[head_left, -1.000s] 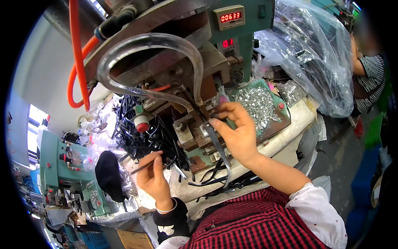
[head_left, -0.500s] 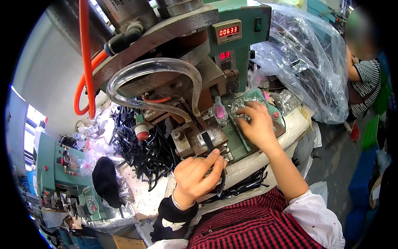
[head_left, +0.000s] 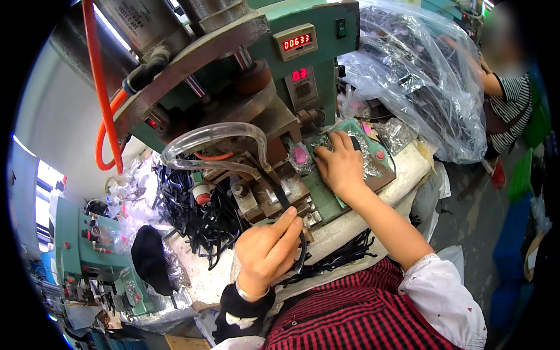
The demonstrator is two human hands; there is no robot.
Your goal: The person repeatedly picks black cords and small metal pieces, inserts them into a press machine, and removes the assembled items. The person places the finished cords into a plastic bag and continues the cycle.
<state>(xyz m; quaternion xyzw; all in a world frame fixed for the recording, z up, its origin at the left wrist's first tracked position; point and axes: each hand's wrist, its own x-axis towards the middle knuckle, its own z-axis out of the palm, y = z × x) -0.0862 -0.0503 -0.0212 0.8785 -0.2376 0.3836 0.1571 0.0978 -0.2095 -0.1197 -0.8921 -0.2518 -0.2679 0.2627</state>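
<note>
My left hand pinches a narrow black strap between thumb and index finger. The strap's far end lies on the small metal die block of a press, under its tooling, and its near end curves down below my fingers. To the right, my right hand reaches into a green tray of small shiny metal pieces. Its fingers are bent and somewhat apart, with the tips among the pieces. Whether they touch a single piece is hidden. A small dark thing shows beside the fingertips.
The green press with red lit displays stands ahead, a clear looped hose at its front. Black straps pile up at left of the die; more lie before me. A red button sits nearby. Another person is at far right.
My right hand has moved down into the tray, its fingers drawing closer together. Shiny rods now show under the press's upper plate, its ram lower. My left hand still pinches the strap.
</note>
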